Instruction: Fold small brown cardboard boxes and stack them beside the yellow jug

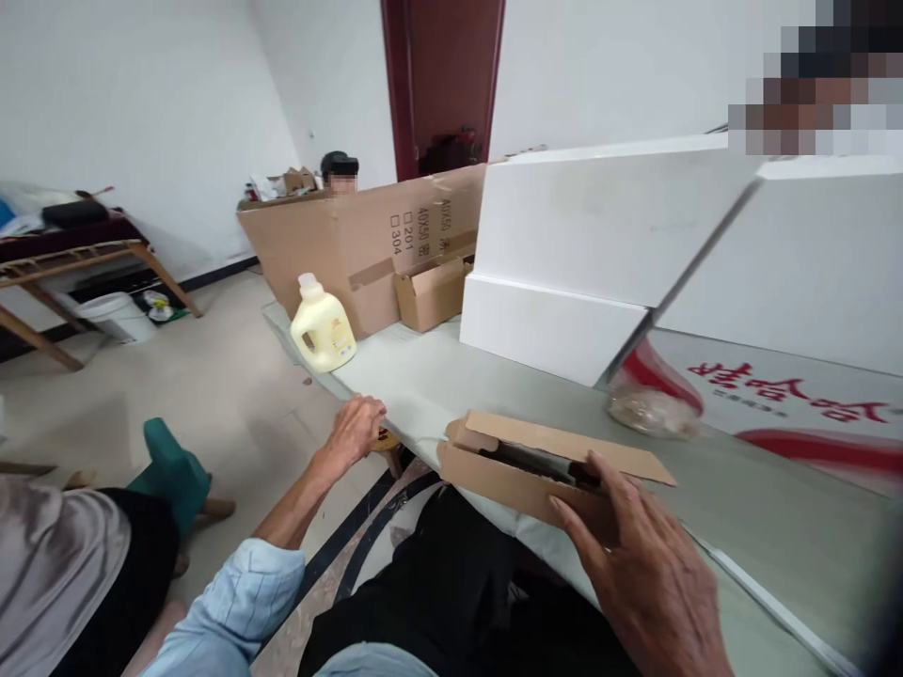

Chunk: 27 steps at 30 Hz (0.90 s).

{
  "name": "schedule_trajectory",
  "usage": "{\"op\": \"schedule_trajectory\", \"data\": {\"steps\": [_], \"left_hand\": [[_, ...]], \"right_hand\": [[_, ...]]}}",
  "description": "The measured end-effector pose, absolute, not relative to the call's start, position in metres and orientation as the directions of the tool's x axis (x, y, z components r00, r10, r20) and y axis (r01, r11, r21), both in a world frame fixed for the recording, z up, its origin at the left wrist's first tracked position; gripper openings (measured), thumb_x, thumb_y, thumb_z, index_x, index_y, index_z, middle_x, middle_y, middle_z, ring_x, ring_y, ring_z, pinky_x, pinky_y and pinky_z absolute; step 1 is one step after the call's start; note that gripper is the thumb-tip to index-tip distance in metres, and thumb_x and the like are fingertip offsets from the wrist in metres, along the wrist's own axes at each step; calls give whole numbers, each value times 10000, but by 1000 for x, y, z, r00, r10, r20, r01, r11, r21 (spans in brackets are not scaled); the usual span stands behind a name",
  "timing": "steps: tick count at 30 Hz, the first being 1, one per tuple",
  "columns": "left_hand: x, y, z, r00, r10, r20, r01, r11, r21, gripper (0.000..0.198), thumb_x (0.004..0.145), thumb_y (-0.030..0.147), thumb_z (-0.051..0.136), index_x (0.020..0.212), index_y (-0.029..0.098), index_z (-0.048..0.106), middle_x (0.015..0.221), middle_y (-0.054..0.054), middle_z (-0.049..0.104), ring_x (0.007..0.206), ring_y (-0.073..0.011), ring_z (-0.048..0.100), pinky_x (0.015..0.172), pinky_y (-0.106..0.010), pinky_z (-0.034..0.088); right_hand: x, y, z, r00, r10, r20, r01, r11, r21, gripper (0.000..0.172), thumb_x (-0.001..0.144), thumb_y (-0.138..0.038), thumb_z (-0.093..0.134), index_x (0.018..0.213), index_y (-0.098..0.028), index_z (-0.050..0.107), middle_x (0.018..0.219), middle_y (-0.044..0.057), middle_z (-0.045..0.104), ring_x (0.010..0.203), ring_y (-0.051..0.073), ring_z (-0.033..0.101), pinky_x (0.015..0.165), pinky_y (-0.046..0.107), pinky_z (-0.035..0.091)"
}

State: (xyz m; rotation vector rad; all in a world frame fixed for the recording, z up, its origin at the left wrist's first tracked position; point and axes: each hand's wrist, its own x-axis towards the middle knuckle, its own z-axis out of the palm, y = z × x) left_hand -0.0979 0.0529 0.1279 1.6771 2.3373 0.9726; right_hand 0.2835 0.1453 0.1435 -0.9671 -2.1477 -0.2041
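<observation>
My right hand (635, 555) grips the near end of a small brown cardboard box (522, 461) lying on the grey table (740, 508), fingers curled over its edge. The box's lid flap stands partly open and something dark shows inside. My left hand (356, 428) rests curled on the table's near edge, away from the box; nothing can be made out inside its fingers.
Big white boxes (599, 254) stand across the table. A yellow detergent bottle (323, 324), an open small carton (432, 291) and a large brown carton (353, 240) sit at the far end. A clear bag (653, 409) lies near the white boxes. Another person (71, 564) sits at my left.
</observation>
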Motion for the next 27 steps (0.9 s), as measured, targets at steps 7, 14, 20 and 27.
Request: {"op": "schedule_trajectory", "data": {"steps": [7, 14, 20, 27], "left_hand": [[-78, 40, 133, -140, 938, 317, 852, -49, 521, 283, 980, 136, 532, 1036, 210, 800, 1371, -154, 691, 1138, -274, 714, 1042, -445, 561], [-27, 76, 173, 259, 876, 407, 580, -478, 660, 368, 1068, 223, 516, 1334, 260, 767, 1686, -137, 447, 1539, -323, 478, 1237, -471, 441], [-23, 101, 175, 407, 852, 329, 534, -515, 671, 409, 1094, 263, 475, 1428, 231, 709, 1706, -157, 409, 1568, -318, 436, 1308, -493, 342], [-18, 104, 187, 387, 874, 294, 597, -481, 643, 495, 1064, 265, 523, 1558, 243, 545, 1659, -151, 453, 1534, -300, 467, 1289, -501, 379]], "right_hand": [[284, 150, 140, -430, 599, 676, 707, 689, -160, 638, 1093, -632, 409, 1508, -174, 568, 1259, 205, 750, 1064, 398, 739, 858, 516, 593], [284, 147, 146, -461, 549, 697, 672, 729, -130, 576, 1121, -564, 417, 1506, -154, 543, 1262, 176, 758, 1121, 352, 746, 905, 466, 605], [290, 147, 145, -481, 554, 680, 665, 736, -129, 573, 1127, -519, 440, 1551, -136, 482, 1282, 179, 750, 1131, 343, 748, 902, 457, 613], [291, 144, 149, -534, 463, 708, 569, 816, -105, 356, 1117, -362, 509, 1405, -165, 578, 1154, 139, 769, 987, 299, 759, 818, 418, 606]]}}
